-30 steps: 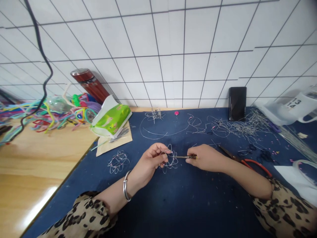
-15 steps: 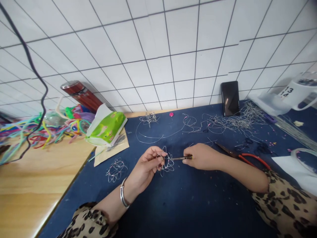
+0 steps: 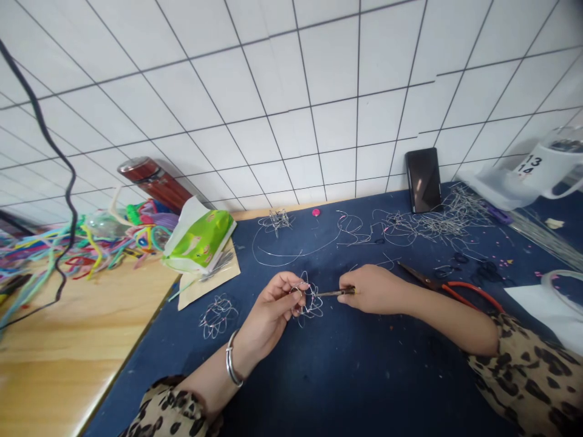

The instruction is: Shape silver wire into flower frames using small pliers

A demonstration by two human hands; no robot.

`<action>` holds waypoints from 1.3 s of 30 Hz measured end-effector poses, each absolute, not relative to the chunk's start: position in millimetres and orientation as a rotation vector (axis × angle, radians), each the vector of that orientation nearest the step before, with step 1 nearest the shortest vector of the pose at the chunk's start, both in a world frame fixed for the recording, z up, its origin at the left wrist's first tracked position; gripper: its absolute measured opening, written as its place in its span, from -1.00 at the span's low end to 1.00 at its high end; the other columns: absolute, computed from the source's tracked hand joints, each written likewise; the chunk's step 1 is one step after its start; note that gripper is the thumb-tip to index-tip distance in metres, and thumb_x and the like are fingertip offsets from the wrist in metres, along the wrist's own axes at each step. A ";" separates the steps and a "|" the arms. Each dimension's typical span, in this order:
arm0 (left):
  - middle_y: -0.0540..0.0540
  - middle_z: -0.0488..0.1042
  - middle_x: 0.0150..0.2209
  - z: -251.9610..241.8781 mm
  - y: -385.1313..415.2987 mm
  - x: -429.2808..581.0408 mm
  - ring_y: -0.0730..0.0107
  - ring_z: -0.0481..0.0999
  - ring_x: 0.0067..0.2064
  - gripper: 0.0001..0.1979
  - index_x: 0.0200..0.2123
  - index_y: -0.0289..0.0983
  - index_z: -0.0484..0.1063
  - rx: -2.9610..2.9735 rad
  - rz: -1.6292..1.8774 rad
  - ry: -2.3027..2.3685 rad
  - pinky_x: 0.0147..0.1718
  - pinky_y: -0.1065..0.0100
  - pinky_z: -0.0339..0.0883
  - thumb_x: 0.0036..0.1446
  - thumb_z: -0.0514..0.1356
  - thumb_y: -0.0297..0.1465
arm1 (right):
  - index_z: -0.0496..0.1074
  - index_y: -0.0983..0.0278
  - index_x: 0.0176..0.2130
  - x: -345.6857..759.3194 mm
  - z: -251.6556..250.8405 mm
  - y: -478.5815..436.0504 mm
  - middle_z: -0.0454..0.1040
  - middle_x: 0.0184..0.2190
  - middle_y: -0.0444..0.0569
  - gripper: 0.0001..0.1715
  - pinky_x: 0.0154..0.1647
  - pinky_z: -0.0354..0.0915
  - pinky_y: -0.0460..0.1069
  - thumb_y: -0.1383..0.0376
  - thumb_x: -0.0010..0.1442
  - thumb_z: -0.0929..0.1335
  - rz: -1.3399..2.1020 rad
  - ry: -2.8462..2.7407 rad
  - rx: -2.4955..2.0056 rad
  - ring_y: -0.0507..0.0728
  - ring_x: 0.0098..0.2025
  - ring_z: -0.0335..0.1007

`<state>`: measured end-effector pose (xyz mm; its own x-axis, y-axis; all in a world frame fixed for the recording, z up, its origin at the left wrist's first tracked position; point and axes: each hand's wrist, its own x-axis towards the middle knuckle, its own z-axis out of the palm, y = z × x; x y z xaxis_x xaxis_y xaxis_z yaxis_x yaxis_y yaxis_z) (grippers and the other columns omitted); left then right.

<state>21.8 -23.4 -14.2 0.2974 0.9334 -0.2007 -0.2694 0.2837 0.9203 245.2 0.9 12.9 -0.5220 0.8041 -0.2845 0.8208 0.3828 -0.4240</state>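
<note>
My left hand (image 3: 279, 306) pinches a looped wire ring (image 3: 313, 308) of thin silvery wire between thumb and fingers, above the dark blue mat (image 3: 291, 376). Closed around the handles of a pair of pliers (image 3: 331, 293) is my right hand (image 3: 371, 289). The pliers' slim jaws reach left to the ring's edge; whether they grip the wire is too small to tell. A similar looped wire ring (image 3: 218, 317) lies flat on the mat, left of my left hand.
Red-handled scissors (image 3: 469, 292) lie near my right forearm. Behind are tangled wires (image 3: 437, 218), a black phone (image 3: 423, 181) against the wall, and a white mug (image 3: 542, 167). At left stand a green tissue pack (image 3: 200, 240), a red flask (image 3: 157, 185) and colourful pipe cleaners (image 3: 100, 243).
The view has shifted slightly, so most things sit a little to the right or lower. Both hands keep their hold, with the pliers still at the wire ring.
</note>
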 end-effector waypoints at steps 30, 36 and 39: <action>-0.05 0.38 -0.29 -15.0 -24.8 22.1 0.54 0.34 -0.39 -0.88 -0.27 -0.28 0.30 0.985 0.957 0.888 -0.44 0.49 0.20 0.10 0.16 -0.53 | 0.40 0.16 -0.36 245.5 12.5 1.0 0.45 -0.45 -0.12 -0.67 -0.52 -0.01 -0.10 0.02 0.09 0.21 -0.854 2.583 1.541 0.05 -0.43 0.30; -0.05 0.39 -0.28 -15.3 -24.9 22.2 0.54 0.35 -0.39 -0.87 -0.26 -0.28 0.30 0.980 0.963 0.885 -0.45 0.49 0.21 0.09 0.16 -0.53 | 0.41 0.16 -0.34 244.9 11.9 0.6 0.46 -0.43 -0.11 -0.66 -0.53 -0.01 -0.10 0.02 0.09 0.22 -0.852 2.560 1.553 0.05 -0.43 0.30; -0.05 0.39 -0.28 -15.3 -24.9 21.9 0.54 0.35 -0.39 -0.88 -0.27 -0.28 0.31 0.986 0.960 0.893 -0.44 0.49 0.21 0.09 0.16 -0.52 | 0.41 0.16 -0.32 245.1 12.2 0.6 0.46 -0.42 -0.11 -0.65 -0.52 0.00 -0.10 0.01 0.10 0.21 -0.859 2.559 1.546 0.05 -0.41 0.31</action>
